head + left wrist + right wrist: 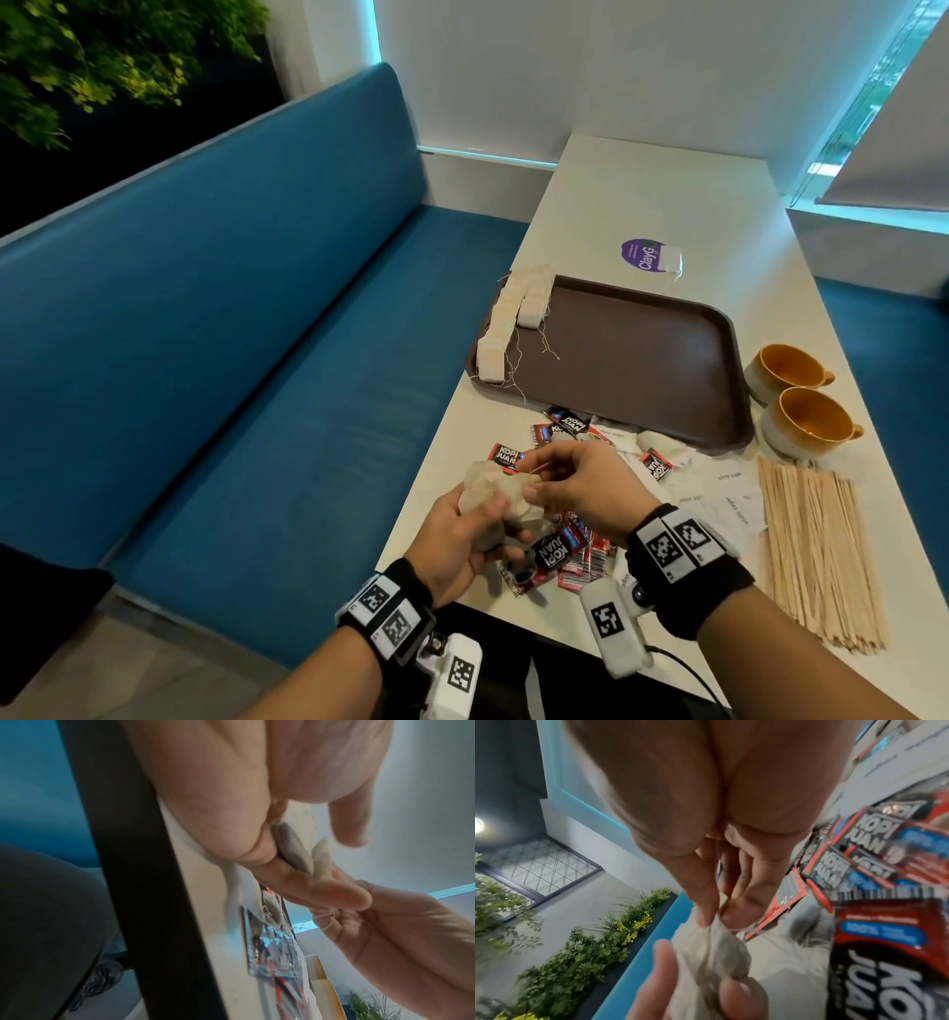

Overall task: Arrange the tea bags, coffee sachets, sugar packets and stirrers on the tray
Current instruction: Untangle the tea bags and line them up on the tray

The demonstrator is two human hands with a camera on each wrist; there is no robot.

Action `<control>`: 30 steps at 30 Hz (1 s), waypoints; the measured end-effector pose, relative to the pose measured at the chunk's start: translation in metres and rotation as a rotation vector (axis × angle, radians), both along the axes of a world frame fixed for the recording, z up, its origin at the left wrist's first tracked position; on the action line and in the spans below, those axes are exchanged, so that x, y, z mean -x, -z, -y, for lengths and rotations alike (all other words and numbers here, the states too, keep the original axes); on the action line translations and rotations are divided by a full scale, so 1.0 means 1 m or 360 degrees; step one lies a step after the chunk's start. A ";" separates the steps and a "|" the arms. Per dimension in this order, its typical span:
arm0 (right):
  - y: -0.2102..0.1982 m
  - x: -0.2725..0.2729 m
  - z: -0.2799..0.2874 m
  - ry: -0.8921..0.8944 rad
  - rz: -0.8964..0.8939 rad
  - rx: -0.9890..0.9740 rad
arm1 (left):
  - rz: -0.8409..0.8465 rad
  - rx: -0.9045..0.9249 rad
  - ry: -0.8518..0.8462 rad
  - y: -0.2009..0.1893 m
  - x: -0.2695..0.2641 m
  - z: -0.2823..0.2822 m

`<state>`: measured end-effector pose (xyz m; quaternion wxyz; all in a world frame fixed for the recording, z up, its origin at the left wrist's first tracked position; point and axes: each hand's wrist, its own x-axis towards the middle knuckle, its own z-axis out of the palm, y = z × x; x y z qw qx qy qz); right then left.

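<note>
My left hand (pixel 475 529) grips a clump of pale tea bags (pixel 495 496) above the table's near left edge. My right hand (pixel 554 480) pinches the top of one tea bag (pixel 713 935) in that clump between thumb and fingers (pixel 706 902). The brown tray (pixel 642 354) lies beyond, with two rows of tea bags (pixel 513 318) along its left rim. Red and black coffee sachets (pixel 560 555) lie under and around my hands. White sugar packets (pixel 729 493) sit to the right of them. A sheaf of wooden stirrers (pixel 816 555) lies at the near right.
Two orange-lined cups (pixel 801 411) stand right of the tray. One tea bag (pixel 670 259) rests on a purple sticker (pixel 639 257) behind the tray. A blue bench (pixel 257 360) runs along the table's left side. The white table (pixel 693 205) extends to the far wall.
</note>
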<state>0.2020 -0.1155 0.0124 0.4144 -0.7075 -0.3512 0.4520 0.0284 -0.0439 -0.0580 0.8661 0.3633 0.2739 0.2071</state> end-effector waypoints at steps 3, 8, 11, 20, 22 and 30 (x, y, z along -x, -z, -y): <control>0.000 0.001 0.004 0.0032 0.0019 -0.0001 | -0.0018 -0.0012 -0.0009 0.002 -0.001 0.000; 0.002 -0.002 0.006 0.0095 0.0033 -0.0046 | 0.0000 -0.0002 0.0014 -0.002 -0.001 0.001; 0.000 -0.002 0.006 0.0208 -0.0015 -0.0114 | -0.0032 -0.0013 0.0004 -0.004 -0.002 0.002; -0.023 0.007 0.008 -0.0414 -0.0239 -0.0089 | -0.0060 0.0057 -0.0108 -0.003 -0.004 0.003; -0.024 0.017 0.003 -0.0550 -0.0131 -0.0038 | -0.0003 0.0084 -0.0042 -0.004 -0.004 0.003; -0.005 0.020 -0.016 -0.0241 0.0654 -0.0070 | -0.0007 0.0235 0.0160 -0.006 -0.001 0.000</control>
